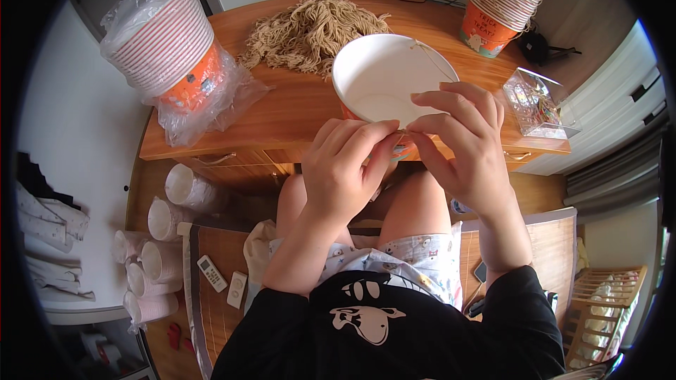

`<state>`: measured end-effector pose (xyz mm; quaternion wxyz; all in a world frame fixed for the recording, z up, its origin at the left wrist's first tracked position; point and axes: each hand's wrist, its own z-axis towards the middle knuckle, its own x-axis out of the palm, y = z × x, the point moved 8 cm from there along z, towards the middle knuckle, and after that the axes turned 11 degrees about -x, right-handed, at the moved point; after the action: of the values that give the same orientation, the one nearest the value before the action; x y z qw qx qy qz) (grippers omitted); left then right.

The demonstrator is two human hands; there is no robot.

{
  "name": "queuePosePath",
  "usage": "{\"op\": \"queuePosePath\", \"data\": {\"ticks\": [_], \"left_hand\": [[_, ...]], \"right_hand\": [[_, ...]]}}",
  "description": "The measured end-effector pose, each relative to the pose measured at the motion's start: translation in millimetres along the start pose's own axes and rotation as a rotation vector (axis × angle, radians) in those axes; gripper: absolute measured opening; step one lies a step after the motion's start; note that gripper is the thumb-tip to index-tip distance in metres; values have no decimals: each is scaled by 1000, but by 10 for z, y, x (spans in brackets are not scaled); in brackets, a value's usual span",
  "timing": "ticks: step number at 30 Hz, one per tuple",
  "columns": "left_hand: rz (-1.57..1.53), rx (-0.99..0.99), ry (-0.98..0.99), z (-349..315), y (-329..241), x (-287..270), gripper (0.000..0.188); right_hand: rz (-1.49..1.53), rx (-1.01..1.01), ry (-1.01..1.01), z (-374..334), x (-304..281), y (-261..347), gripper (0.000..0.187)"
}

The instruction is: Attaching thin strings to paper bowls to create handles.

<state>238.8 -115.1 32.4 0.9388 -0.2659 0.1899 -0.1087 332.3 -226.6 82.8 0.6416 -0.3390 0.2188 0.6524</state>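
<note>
A large paper bucket (384,74), white inside and orange outside, stands at the front edge of the wooden table, its mouth tilted toward me. A thin beige cord (431,55) runs from the far right of its rim down inside. My left hand (345,165) and my right hand (465,141) meet at the near rim. Both pinch thumb against index finger on what looks like the cord's end; the fingertips largely hide it. The other fingers of my right hand are raised over the bucket's mouth. Behind the bucket lies a loose heap of beige cords (310,32).
A plastic-wrapped stack of buckets (165,49) stands at the table's left. Another stack with cords (503,0) is at the back right, near a clear box (541,102) of small pieces. Bucket stacks (162,260) lie on the floor; two white remote-like devices (212,274) lie beside me.
</note>
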Motion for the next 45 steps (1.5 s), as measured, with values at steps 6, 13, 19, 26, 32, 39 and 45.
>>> {"op": "queuePosePath", "data": {"ticks": [6,13,19,26,32,39,45], "left_hand": [[-3,-7,1,-1,14,-1,22],[-39,-58,-5,12,44,-12,19],[-25,-43,-21,11,39,15,19],[24,-37,-19,24,5,41,21],[18,-46,2,45,4,49,20],[-280,-189,-5,-52,196,125,15],[-687,-583,239,-363,602,321,14]], "right_hand": [[62,74,-36,4,19,-47,12],[134,148,-82,-74,21,-5,14],[71,168,-195,-235,42,121,15],[92,186,-295,-313,70,132,17],[81,190,-298,-358,111,136,19],[9,225,-339,-425,167,175,24],[-102,202,-311,-407,190,261,24]]}}
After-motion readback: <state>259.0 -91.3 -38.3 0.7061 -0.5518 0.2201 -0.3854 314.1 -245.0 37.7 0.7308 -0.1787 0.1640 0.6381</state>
